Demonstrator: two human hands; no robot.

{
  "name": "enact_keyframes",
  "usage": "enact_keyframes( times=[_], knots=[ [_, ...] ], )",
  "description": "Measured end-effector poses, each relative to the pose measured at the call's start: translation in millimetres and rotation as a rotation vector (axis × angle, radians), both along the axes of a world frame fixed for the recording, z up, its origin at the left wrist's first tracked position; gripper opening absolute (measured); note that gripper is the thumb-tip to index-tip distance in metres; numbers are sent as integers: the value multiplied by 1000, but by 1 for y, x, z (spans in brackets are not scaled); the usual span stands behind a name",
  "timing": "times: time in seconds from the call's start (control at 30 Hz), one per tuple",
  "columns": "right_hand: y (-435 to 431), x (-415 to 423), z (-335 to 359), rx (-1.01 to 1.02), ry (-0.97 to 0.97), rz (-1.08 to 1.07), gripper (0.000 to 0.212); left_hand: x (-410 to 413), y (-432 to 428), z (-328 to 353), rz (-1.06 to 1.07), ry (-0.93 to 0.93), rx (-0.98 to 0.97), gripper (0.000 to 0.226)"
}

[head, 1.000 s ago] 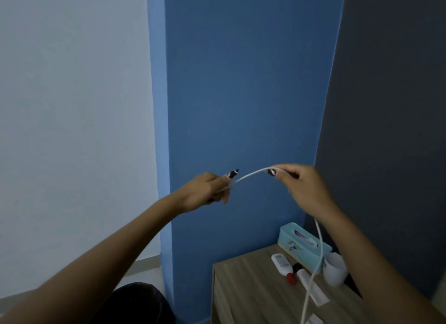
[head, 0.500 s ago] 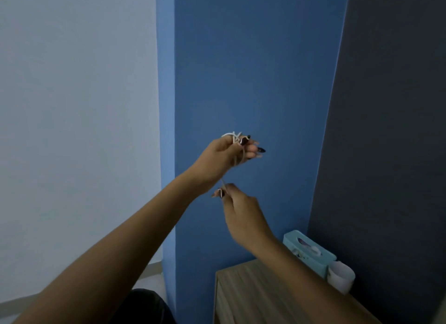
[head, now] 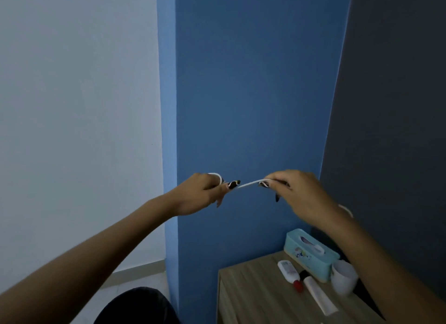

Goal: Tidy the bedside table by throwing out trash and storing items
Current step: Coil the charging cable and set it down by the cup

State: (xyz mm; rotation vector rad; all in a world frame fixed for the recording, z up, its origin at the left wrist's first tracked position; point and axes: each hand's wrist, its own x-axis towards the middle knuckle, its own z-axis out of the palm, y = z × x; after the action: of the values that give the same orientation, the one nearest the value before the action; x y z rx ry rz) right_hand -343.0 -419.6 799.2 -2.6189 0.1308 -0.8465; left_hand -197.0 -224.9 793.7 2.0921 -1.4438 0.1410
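A thin white cable (head: pixel 248 184) stretches between my two hands, held up in front of the blue wall. My left hand (head: pixel 202 194) is closed on coiled loops of it, one loop showing above the knuckles. My right hand (head: pixel 296 193) pinches the cable's other part, and a bit of cable shows behind the right wrist. Below, at the lower right, is the wooden bedside table (head: pixel 253 297).
On the table lie a teal tissue box (head: pixel 311 255), a white bottle with a red cap (head: pixel 289 273), a white tube (head: pixel 319 296) and a white cup (head: pixel 344 276). A dark grey wall stands to the right, and a dark rounded object (head: pixel 135 306) sits low on the floor.
My hands have dropped and drawn apart from a stacked position, pulling a length of cable taut between them. The view has tilted down, showing more of the table.
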Motion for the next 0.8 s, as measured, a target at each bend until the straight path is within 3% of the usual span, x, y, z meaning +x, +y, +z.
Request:
enact_keyframes(
  times=[0.17, 0.37, 0.5, 0.57, 0.63, 0.7, 0.77, 0.8],
  knots=[
    [-16, 15, -2, 19, -123, -37, 23, -16, -9, -4, -157, 322, -54, 37],
    [-5, 45, -11, 146, -209, -27, 24, -37, -20, -2, -376, 810, -76, 38],
    [27, 64, -30, 281, -193, 7, 13, -53, -30, 7, -529, 1022, -269, 41],
    [46, 68, -42, 378, -149, -12, 31, -53, -34, 17, -527, 1108, -426, 36],
    [65, 72, -54, 362, -73, 9, 36, -44, -39, 26, -481, 1101, -553, 30],
    [82, 69, -61, 330, -43, 77, 26, -34, -41, 32, -443, 1004, -607, 29],
    [93, 64, -65, 297, -42, 138, 19, -24, -39, 31, -355, 825, -557, 30],
    [95, 62, -65, 274, -39, 154, 19, -18, -36, 28, -266, 642, -496, 32]
  ],
)
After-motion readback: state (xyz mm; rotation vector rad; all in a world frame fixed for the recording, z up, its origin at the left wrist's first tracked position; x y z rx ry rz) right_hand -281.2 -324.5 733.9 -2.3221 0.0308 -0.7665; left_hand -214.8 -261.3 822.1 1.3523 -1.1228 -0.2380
